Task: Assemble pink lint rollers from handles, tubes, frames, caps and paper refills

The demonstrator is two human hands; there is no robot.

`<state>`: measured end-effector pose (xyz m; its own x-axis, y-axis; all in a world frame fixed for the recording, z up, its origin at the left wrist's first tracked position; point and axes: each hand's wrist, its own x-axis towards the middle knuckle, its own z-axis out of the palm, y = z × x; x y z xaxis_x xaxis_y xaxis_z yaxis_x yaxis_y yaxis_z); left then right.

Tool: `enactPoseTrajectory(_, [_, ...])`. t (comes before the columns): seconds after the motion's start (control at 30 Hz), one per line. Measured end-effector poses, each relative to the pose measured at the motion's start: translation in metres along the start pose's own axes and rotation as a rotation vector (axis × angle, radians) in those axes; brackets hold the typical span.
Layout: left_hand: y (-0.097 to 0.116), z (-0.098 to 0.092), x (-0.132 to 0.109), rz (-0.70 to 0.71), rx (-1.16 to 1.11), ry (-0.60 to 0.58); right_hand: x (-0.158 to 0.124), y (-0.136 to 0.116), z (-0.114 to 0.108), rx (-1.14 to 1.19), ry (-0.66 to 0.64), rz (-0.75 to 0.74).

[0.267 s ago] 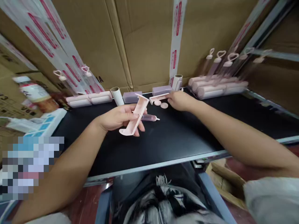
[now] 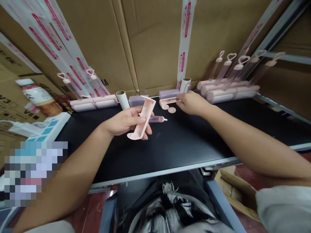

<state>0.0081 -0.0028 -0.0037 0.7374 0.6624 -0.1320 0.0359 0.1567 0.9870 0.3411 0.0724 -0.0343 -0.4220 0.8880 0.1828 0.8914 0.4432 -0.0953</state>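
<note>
My left hand (image 2: 122, 122) is closed around a pink half-round shell (image 2: 146, 111), its hollow side facing up and a rounded flap at the lower end. From behind the shell a clear purplish tube (image 2: 157, 119) with a white tip sticks out to the right, also in the left hand's grasp. My right hand (image 2: 193, 103) is at the back of the table, its fingertips closed on the right end of another pink half-shell (image 2: 167, 101). Two flat pink discs (image 2: 172, 110) lie just in front of that shell. The fingertips of the right hand are partly hidden.
Two purple blocks (image 2: 139, 100) and two white tubes (image 2: 123, 100) stand along the cardboard boxes (image 2: 155, 42). Pink cylinders (image 2: 105, 101) with heart-topped clear sticks lie back left, and more pink cylinders (image 2: 221, 94) are stacked back right. A bottle (image 2: 40, 97) and a power strip (image 2: 48, 127) are on the left.
The view has shifted slightly. The pink half-shell at my right fingertips has moved a little to the right. My left hand still holds its shell and tube.
</note>
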Motion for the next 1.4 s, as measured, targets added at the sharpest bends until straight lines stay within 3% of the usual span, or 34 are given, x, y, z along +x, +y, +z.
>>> enactPoseTrajectory(0.1, [-0.005,0.009,0.006,0.076,0.020,0.057,-0.013,-0.021,-0.002,0.290,0.249,-0.268])
enactPoseTrajectory(0.2, [-0.011,0.018,0.010,0.115,0.042,0.049,-0.026,-0.047,0.002,0.561,0.271,-0.615])
enactPoseTrajectory(0.27, [-0.014,0.023,0.010,0.120,0.036,0.009,-0.031,-0.059,0.006,0.608,0.253,-0.693])
enactPoseTrajectory(0.47, [-0.010,0.032,0.004,0.072,0.081,-0.062,-0.033,-0.066,0.013,0.709,0.156,-0.780])
enactPoseTrajectory(0.67, [-0.009,0.034,0.007,0.195,0.182,0.058,-0.039,-0.067,0.001,0.690,0.089,-0.853])
enactPoseTrajectory(0.83, [-0.012,0.043,0.014,0.244,0.186,0.184,-0.039,-0.066,-0.002,0.708,0.110,-0.891])
enactPoseTrajectory(1.4, [-0.013,0.066,0.015,0.387,0.084,0.233,-0.037,-0.060,-0.005,0.671,0.192,-0.917])
